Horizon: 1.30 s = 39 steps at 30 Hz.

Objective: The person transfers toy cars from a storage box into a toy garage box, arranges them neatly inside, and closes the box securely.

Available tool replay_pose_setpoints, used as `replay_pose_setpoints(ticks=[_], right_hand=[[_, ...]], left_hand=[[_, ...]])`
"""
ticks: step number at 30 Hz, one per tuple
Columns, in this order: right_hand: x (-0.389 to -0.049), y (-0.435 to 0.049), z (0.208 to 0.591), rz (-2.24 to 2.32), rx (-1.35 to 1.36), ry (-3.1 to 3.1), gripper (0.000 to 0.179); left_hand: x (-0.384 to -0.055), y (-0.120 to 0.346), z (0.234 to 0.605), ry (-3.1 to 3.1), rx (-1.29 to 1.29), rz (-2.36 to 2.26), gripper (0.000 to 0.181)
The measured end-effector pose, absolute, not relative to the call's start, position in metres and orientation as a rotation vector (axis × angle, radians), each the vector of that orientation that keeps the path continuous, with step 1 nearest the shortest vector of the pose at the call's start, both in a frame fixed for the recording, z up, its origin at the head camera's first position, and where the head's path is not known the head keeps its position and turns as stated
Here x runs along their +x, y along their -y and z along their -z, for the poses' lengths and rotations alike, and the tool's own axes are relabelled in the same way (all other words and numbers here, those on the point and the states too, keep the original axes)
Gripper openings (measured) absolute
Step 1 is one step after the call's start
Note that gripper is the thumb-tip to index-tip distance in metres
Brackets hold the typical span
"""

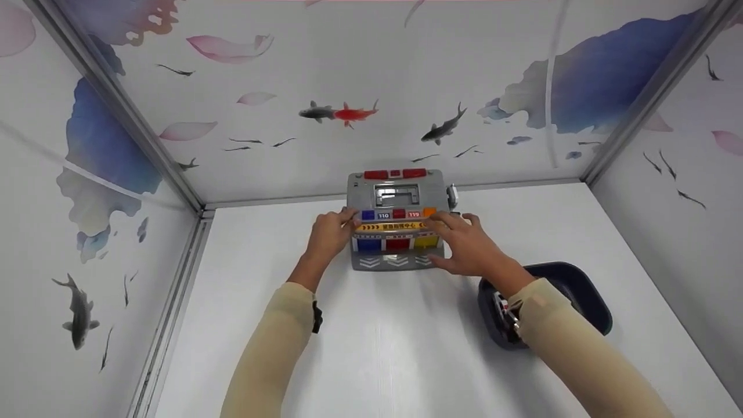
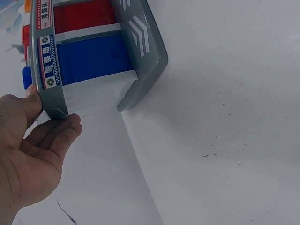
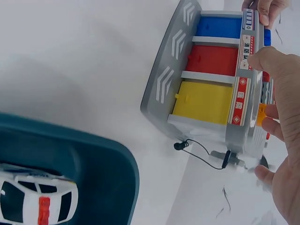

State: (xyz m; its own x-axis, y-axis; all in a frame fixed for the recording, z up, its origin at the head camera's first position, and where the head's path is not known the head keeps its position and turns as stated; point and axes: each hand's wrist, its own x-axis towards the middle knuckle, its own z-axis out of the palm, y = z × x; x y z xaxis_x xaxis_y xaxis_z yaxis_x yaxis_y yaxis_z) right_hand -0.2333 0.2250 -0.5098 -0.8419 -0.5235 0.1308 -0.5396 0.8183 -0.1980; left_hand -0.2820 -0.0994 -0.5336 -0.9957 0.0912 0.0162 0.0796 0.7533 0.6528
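Observation:
A grey toy garage point(image 1: 397, 191) with blue, red and yellow doors stands near the back wall. My left hand point(image 1: 332, 233) holds its left front corner; in the left wrist view the thumb lies on the top edge and the fingers curl beneath. Spread over its right side, my right hand point(image 1: 469, 247) has fingertips at the orange button point(image 3: 261, 114) on the roof. The right thumb extends in front of the label strip; whether it touches is unclear. A black cord point(image 3: 201, 147) hangs from the garage's right side.
A dark blue bin point(image 1: 566, 270) stands at the right, partly under my right forearm. Inside it lies a white toy car point(image 3: 40, 199) with a red roof stripe. Printed wall panels point(image 1: 371, 64) enclose the white table point(image 1: 348, 348) at the back and sides.

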Motion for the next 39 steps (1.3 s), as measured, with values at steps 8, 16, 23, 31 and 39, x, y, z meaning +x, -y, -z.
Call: replay_pose_setpoints(ticks=[8, 16, 23, 31, 39], right_hand=[[-0.242, -0.209, 0.511, -0.266, 0.903, 2.885, 0.078], [-0.246, -0.192, 0.514, -0.242, 0.928, 2.894, 0.081], [-0.249, -0.185, 0.514, -0.253, 0.921, 2.918, 0.084], [-0.252, -0.182, 0.516, -0.201, 0.885, 2.935, 0.085], [-0.254, -0.176, 0.514, -0.208, 0.9, 2.955, 0.079]], left_hand=[[-0.284, 0.101, 0.533, -2.946, 0.156, -1.066, 0.042], [-0.283, 0.101, 0.536, -2.942, 0.15, -1.076, 0.042], [-0.284, 0.099, 0.534, -2.919, 0.095, -1.073, 0.041], [-0.283, 0.097, 0.53, -2.916, 0.112, -1.06, 0.042], [-0.284, 0.099, 0.532, -2.922, 0.084, -1.028, 0.044]])
